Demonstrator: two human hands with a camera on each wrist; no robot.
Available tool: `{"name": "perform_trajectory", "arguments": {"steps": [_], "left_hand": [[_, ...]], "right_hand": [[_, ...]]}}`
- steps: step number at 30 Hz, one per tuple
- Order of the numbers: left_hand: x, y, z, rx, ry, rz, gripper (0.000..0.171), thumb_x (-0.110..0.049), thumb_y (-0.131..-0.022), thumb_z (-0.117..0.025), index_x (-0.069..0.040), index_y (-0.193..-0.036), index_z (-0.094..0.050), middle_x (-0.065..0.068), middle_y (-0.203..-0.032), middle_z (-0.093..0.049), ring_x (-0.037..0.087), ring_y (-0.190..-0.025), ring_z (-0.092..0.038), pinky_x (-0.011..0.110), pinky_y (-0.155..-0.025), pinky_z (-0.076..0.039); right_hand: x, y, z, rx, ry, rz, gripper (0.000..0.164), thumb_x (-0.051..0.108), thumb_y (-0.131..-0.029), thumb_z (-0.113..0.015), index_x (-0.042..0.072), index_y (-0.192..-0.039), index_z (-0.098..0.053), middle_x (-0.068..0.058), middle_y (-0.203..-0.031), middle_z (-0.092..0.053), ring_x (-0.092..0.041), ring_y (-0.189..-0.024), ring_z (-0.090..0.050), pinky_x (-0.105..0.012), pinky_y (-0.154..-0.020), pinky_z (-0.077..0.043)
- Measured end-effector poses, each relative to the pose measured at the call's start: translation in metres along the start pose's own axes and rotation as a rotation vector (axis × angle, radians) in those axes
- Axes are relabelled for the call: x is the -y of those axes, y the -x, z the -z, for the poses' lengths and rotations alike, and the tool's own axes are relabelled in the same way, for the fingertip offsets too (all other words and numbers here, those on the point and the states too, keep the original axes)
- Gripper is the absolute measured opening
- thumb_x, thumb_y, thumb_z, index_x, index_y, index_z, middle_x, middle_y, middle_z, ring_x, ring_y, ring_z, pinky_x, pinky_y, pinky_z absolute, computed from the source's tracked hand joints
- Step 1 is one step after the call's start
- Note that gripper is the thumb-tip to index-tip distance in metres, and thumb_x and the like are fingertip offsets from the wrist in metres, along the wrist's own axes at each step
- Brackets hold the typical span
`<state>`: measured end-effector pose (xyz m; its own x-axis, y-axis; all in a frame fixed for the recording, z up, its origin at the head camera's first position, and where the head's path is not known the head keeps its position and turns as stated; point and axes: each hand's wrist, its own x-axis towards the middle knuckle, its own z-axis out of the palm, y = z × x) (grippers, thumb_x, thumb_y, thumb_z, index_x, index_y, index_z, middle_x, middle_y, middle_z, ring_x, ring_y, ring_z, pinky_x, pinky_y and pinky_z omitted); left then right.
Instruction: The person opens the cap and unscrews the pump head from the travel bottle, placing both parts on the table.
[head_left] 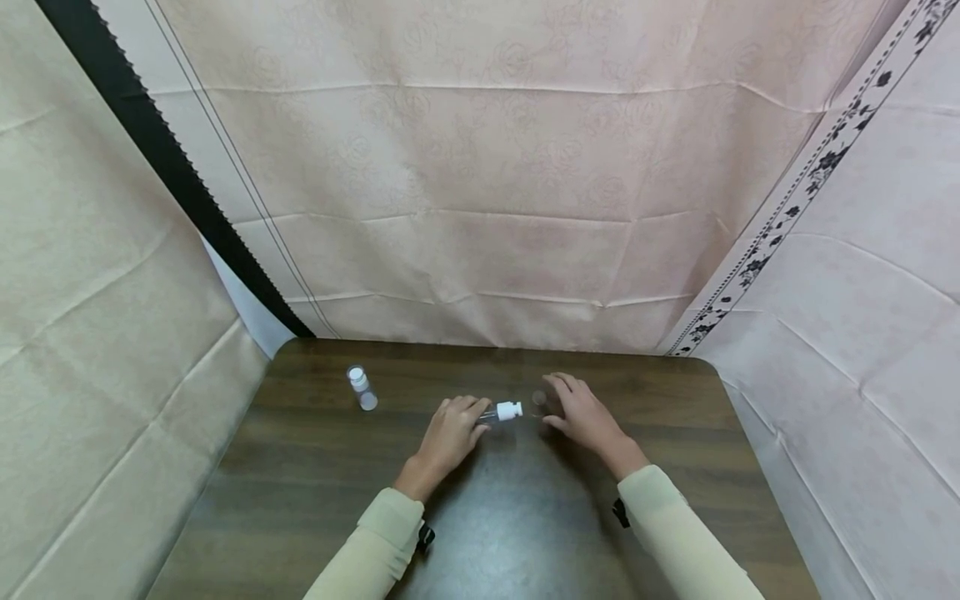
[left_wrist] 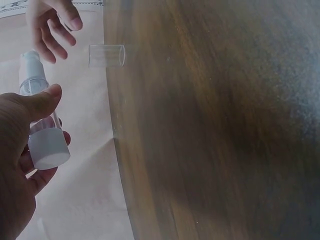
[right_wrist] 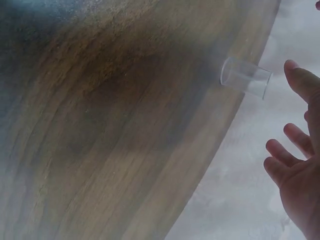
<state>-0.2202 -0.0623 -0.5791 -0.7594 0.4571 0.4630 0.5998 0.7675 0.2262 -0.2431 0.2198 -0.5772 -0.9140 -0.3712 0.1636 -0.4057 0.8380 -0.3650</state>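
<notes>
White at the top and clear along its body, a pump bottle (head_left: pixel 510 411) sits in the left hand (head_left: pixel 452 431) in the head view, its top jutting beyond the fingers at about half past two. The right hand (head_left: pixel 585 412) has thumb and fingers spread; a clear cap (head_left: pixel 539 400) is near their tips, between nine and ten o'clock from the palm. A second bottle (head_left: pixel 362 388) is on the wooden table (head_left: pixel 300 483) at ten o'clock from the left hand.

In the left wrist view, thumb and fingers wrap the bottle, and the cap stands upright at two o'clock from that thumb.

In the right wrist view, a wide gap parts thumb from fingers, which hold nothing; the cap appears just beside the thumb tip at half past eight.
</notes>
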Motion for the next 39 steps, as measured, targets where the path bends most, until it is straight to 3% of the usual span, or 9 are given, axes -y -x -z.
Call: {"name": "perform_trajectory", "arguments": {"steps": [9,22,29,34,39], "left_hand": [[-0.001,-0.001,-0.005,0.015,-0.058,-0.012,0.042,-0.029,-0.086,-0.085,-0.013,-0.123,-0.072,0.004,-0.111,-0.075,0.02,-0.101,-0.071,0.037,-0.082,-0.055],[-0.01,-0.006,-0.005,0.001,-0.017,-0.03,0.044,-0.025,-0.084,-0.087,-0.011,-0.122,-0.073,0.006,-0.109,-0.075,0.022,-0.1,-0.071,0.037,-0.081,-0.055],[-0.014,-0.01,-0.006,-0.018,-0.02,-0.058,0.044,-0.026,-0.083,-0.088,-0.011,-0.121,-0.073,0.004,-0.109,-0.075,0.02,-0.098,-0.071,0.036,-0.079,-0.054],[-0.017,-0.014,-0.006,-0.029,-0.011,-0.074,0.043,-0.026,-0.083,-0.088,-0.011,-0.121,-0.073,0.003,-0.109,-0.076,0.019,-0.098,-0.071,0.035,-0.078,-0.055],[-0.02,-0.018,-0.005,-0.023,-0.02,-0.087,0.041,-0.027,-0.085,-0.086,-0.01,-0.121,-0.073,0.003,-0.109,-0.075,0.019,-0.097,-0.071,0.034,-0.078,-0.054]], "right_hand": [[0.0,0.01,0.012,-0.027,-0.051,-0.023,0.076,0.026,-0.089,-0.084,0.01,-0.153,-0.046,-0.014,-0.156,-0.046,-0.037,-0.143,-0.044,-0.057,-0.112,-0.043],[0.008,0.02,0.019,-0.076,-0.176,-0.016,0.077,0.029,-0.09,-0.082,0.009,-0.154,-0.044,-0.014,-0.159,-0.043,-0.035,-0.146,-0.043,-0.058,-0.113,-0.043],[0.013,0.024,0.027,-0.114,-0.266,-0.019,0.076,0.026,-0.09,-0.082,0.015,-0.155,-0.044,-0.012,-0.158,-0.046,-0.035,-0.144,-0.047,-0.06,-0.11,-0.045],[0.017,0.024,0.03,-0.141,-0.327,-0.027,0.068,0.029,-0.094,-0.078,0.015,-0.153,-0.047,-0.012,-0.152,-0.052,-0.035,-0.134,-0.057,-0.059,-0.104,-0.05],[0.022,0.024,0.03,-0.139,-0.449,-0.058,0.06,0.026,-0.095,-0.077,0.014,-0.149,-0.053,-0.013,-0.147,-0.059,-0.037,-0.127,-0.062,-0.056,-0.101,-0.052]]}}
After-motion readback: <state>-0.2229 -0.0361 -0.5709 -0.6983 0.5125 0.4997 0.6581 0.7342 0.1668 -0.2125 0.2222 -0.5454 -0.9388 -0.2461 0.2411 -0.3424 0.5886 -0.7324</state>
